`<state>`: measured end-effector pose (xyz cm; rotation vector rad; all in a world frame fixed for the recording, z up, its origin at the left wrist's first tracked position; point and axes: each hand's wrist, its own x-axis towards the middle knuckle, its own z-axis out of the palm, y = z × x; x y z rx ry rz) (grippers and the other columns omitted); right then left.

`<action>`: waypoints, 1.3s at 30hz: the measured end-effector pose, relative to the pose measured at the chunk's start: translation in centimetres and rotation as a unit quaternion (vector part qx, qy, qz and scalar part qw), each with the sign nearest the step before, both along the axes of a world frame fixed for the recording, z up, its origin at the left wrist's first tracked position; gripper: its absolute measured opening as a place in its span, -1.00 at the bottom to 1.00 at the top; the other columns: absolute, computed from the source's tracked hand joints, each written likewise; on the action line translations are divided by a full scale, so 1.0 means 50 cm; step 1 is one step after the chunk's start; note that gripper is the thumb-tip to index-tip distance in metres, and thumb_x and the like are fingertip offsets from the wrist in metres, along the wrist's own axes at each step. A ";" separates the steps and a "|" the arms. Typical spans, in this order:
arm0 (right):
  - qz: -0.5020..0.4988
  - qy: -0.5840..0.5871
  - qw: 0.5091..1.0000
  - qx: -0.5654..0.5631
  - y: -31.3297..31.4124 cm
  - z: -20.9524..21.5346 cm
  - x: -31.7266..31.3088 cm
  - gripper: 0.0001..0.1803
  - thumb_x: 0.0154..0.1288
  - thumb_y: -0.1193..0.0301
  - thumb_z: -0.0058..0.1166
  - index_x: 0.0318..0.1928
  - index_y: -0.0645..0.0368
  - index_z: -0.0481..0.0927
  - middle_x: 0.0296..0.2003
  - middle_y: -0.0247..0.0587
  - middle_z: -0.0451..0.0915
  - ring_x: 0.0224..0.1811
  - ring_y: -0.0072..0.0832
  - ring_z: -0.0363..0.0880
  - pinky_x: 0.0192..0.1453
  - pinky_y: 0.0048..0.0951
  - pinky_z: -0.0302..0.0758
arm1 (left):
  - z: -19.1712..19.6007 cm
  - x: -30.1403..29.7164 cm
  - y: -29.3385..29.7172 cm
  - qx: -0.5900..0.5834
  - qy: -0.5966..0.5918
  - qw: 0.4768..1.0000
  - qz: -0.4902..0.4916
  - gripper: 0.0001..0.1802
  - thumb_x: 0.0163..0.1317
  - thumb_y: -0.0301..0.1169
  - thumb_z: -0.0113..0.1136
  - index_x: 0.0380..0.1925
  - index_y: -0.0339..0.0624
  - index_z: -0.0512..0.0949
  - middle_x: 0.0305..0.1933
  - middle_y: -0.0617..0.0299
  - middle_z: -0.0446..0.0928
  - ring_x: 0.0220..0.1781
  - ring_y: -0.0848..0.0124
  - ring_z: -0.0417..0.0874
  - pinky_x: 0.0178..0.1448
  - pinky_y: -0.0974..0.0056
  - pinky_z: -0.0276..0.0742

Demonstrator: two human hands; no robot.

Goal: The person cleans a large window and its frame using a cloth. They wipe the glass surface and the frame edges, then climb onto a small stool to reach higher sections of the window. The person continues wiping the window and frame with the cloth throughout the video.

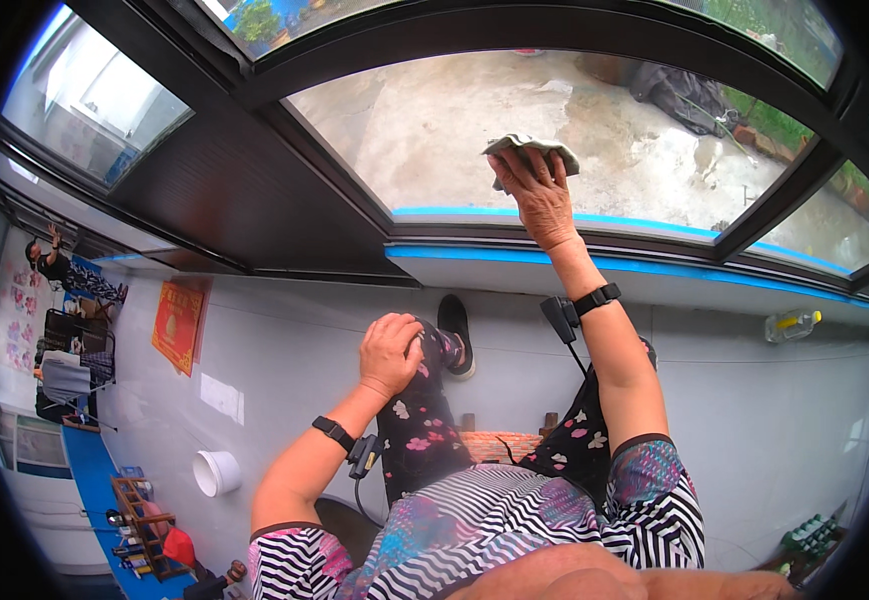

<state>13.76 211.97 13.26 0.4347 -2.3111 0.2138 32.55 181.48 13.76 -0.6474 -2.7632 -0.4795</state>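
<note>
My right hand [544,205] is stretched forward to the window pane [434,130]. Its fingers press a folded grey-green cloth [566,160] against the glass, at about the middle of the pane's lower part. Part of the cloth is hidden behind the fingers. My left hand [391,352] lies over my left knee, with fingers spread on the flowered trousers and nothing held. Each wrist wears a black strap with a small dark device attached.
Dark metal frames [304,235] border the pane, above a ledge edged in blue [514,262]. A clear bottle with a yellow cap [792,325] lies at right. To the left are a white bucket [216,473], a red poster [176,328] and a wooden rack [149,530]. Another person [52,262] is far left.
</note>
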 end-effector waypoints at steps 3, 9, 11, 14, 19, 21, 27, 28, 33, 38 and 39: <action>-0.023 0.049 0.999 0.001 0.026 0.005 -0.007 -0.32 0.18 0.49 0.05 0.34 -0.30 0.43 0.35 -0.56 0.37 0.38 -0.39 0.29 0.49 -0.09 0.07 | 0.000 0.005 -0.005 0.005 0.004 1.000 0.003 -0.79 0.07 -0.40 0.19 -0.25 -0.10 0.64 -0.06 0.20 0.61 0.09 0.15 0.56 0.21 0.08 0.45; -0.109 0.230 0.958 -0.128 0.259 0.054 0.006 -0.34 0.32 0.57 -0.01 0.44 0.03 0.30 0.43 -0.06 0.26 0.53 0.04 0.07 0.57 0.08 -0.06 | -0.012 0.009 -0.023 0.019 0.004 1.000 0.014 -0.78 0.07 -0.39 0.19 -0.24 -0.12 0.63 -0.06 0.21 0.61 0.09 0.14 0.56 0.24 0.07 0.45; -0.142 0.248 0.942 -0.179 0.354 0.049 0.033 -0.21 0.22 0.65 0.13 0.47 0.12 0.22 0.42 0.04 0.26 0.52 0.02 0.09 0.58 0.01 -0.03 | -0.015 0.009 -0.026 0.023 0.006 1.000 0.014 -0.79 0.08 -0.39 0.18 -0.25 -0.12 0.63 -0.06 0.21 0.61 0.09 0.15 0.56 0.25 0.06 0.44; -0.161 0.245 0.891 -0.347 0.496 -0.014 0.052 -0.27 0.39 0.47 0.13 0.49 0.20 0.12 0.43 0.16 0.18 0.50 0.02 0.10 0.57 -0.08 -0.02 | -0.014 0.004 -0.024 0.029 0.005 1.000 0.008 -0.79 0.08 -0.38 0.18 -0.26 -0.11 0.63 -0.06 0.23 0.61 0.10 0.15 0.56 0.27 0.06 0.43; -0.212 0.203 0.878 -0.377 0.467 -0.015 0.026 -0.27 0.43 0.42 0.06 0.50 0.24 0.06 0.48 0.25 0.06 0.55 0.07 -0.01 0.60 -0.07 -0.09 | -0.015 0.005 -0.022 0.028 0.009 1.000 0.011 -0.80 0.08 -0.36 0.19 -0.27 -0.07 0.63 -0.07 0.25 0.59 0.10 0.20 0.55 0.26 0.10 0.42; -0.174 0.247 0.897 -0.324 0.358 0.031 0.008 -0.26 0.40 0.45 0.05 0.50 0.24 0.06 0.49 0.20 0.06 0.57 0.06 -0.07 0.61 -0.03 -0.15 | -0.011 0.009 -0.025 0.029 0.004 0.999 0.018 -0.79 0.08 -0.35 0.19 -0.25 -0.07 0.64 -0.06 0.24 0.60 0.11 0.19 0.56 0.27 0.07 0.42; -0.106 0.206 0.956 -0.182 0.043 0.138 -0.022 -0.21 0.28 0.47 0.01 0.53 -0.08 0.15 0.55 -0.12 0.04 0.58 0.08 -0.09 0.58 0.10 -0.19 | -0.014 0.009 -0.025 0.037 0.003 0.999 0.019 -0.79 0.09 -0.33 0.20 -0.25 -0.06 0.64 -0.05 0.25 0.60 0.12 0.19 0.56 0.26 0.06 0.42; -0.080 0.176 0.967 -0.166 -0.009 0.142 -0.026 -0.22 0.26 0.49 0.00 0.51 -0.10 0.19 0.55 -0.19 0.06 0.58 0.03 -0.08 0.58 0.09 -0.19 | -0.016 0.010 -0.028 0.037 -0.001 0.999 0.022 -0.79 0.09 -0.33 0.20 -0.25 -0.06 0.64 -0.05 0.26 0.60 0.12 0.19 0.56 0.26 0.06 0.42; 0.042 0.050 0.998 0.021 -0.195 0.148 -0.051 -0.32 0.25 0.56 -0.01 0.40 -0.12 0.37 0.41 -0.39 0.32 0.53 -0.23 0.12 0.58 0.05 -0.07 | -0.021 0.016 -0.042 0.048 0.000 0.998 0.036 -0.79 0.09 -0.32 0.20 -0.25 -0.04 0.64 -0.06 0.25 0.61 0.11 0.19 0.56 0.23 0.06 0.45; 0.093 0.035 0.994 0.056 -0.198 0.175 -0.058 -0.35 0.23 0.53 0.04 0.35 -0.18 0.43 0.38 -0.46 0.35 0.49 -0.38 0.18 0.59 -0.09 -0.01 | -0.017 0.012 -0.040 0.067 -0.007 0.997 0.025 -0.78 0.09 -0.33 0.20 -0.23 -0.04 0.63 -0.07 0.25 0.62 0.10 0.18 0.57 0.21 0.07 0.46; 0.082 0.042 0.994 0.062 -0.176 0.182 -0.060 -0.36 0.23 0.52 0.04 0.35 -0.18 0.43 0.38 -0.45 0.35 0.49 -0.37 0.18 0.58 -0.08 -0.01 | -0.015 0.010 -0.041 0.069 -0.006 0.997 0.024 -0.78 0.09 -0.34 0.20 -0.23 -0.05 0.63 -0.07 0.26 0.62 0.10 0.18 0.57 0.21 0.07 0.45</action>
